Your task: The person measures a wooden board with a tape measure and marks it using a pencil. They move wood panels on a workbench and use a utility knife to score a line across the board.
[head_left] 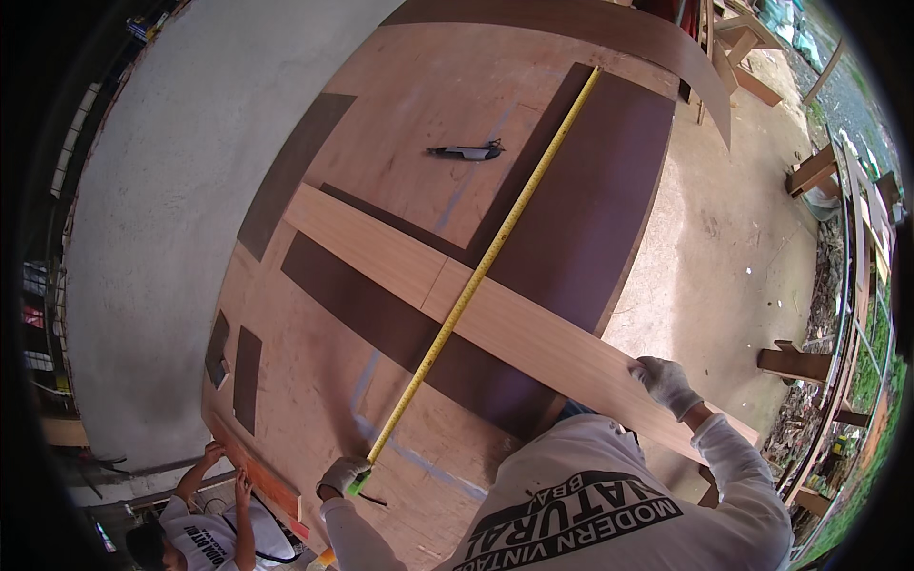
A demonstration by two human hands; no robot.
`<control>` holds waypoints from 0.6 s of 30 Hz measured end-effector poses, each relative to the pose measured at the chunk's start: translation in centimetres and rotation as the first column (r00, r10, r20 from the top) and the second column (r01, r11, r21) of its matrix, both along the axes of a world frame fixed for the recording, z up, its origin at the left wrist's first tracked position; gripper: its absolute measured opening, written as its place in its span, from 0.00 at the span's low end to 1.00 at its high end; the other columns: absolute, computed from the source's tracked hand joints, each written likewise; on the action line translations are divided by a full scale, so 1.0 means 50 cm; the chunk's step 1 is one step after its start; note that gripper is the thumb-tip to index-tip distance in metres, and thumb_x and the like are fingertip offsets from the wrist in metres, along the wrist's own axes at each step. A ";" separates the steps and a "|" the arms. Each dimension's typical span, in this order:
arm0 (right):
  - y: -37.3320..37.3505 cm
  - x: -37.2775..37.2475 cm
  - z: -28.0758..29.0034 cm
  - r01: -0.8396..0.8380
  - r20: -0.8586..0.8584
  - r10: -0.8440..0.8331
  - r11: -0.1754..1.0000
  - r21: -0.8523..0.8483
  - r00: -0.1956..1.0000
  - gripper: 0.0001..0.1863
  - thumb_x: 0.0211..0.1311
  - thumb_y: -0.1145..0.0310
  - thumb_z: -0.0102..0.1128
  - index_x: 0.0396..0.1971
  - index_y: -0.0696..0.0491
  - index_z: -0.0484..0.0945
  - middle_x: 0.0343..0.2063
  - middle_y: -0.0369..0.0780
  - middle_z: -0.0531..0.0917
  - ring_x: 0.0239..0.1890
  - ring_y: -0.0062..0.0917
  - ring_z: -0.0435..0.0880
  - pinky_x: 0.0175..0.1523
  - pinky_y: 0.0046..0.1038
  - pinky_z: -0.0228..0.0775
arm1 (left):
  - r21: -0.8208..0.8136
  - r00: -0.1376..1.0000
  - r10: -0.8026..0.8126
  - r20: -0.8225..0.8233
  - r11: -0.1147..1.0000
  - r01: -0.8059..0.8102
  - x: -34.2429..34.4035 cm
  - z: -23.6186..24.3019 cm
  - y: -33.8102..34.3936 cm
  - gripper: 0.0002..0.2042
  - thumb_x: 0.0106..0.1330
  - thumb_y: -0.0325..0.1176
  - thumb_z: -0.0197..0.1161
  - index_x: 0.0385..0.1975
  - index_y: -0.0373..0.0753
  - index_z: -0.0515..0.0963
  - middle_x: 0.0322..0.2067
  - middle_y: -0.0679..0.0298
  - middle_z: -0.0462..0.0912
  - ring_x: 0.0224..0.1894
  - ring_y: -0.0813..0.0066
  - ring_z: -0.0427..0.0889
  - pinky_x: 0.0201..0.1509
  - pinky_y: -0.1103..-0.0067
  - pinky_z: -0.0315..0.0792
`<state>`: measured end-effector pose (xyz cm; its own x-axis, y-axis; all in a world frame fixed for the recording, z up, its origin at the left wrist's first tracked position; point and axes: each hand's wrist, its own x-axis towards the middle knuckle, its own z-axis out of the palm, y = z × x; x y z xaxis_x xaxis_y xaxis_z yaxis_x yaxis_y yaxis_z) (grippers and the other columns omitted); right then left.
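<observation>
My left hand (pixel 343 476) grips a green tape measure (pixel 358 483) near the bottom middle. Its yellow blade (pixel 509 228) stretches diagonally across a pale wooden board (pixel 371 257) to the top of a wide dark brown panel (pixel 581 219). My right hand (pixel 666 385) holds the pale board near its right end. Both hands wear grey-white gloves. A thin pencil-like line crosses the board left of the blade. Dark strips lie under and beside it on the plywood work surface (pixel 400 114). A grey and black tool (pixel 465 152) lies beyond the board.
A co-worker (pixel 205 533) at lower left has both hands on a reddish board (pixel 262 471). A grey concrete surface (pixel 143 247) runs along the left. Curved brown sheet (pixel 533 19) lies at the back. Wooden pieces (pixel 795 360) and rails line the right beside a concrete floor (pixel 724 238).
</observation>
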<state>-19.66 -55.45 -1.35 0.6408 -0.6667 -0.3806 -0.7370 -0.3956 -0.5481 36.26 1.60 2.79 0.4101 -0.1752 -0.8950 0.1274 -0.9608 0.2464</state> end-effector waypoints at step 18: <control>-0.004 0.009 0.004 0.012 -0.032 -0.011 0.998 0.057 0.999 0.20 0.79 0.50 0.55 0.50 0.49 0.87 0.39 0.49 0.91 0.44 0.48 0.91 0.48 0.45 0.83 | -0.021 0.999 0.044 -0.007 0.999 -0.044 0.016 -0.031 0.033 0.14 0.72 0.41 0.72 0.45 0.36 0.90 0.32 0.65 0.90 0.32 0.74 0.87 0.41 0.74 0.80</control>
<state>-19.20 -55.65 -1.13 0.6202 -0.6506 -0.4382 -0.7588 -0.3558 -0.5456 37.05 3.25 1.23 0.4119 -0.1760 -0.8941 0.1709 -0.9488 0.2655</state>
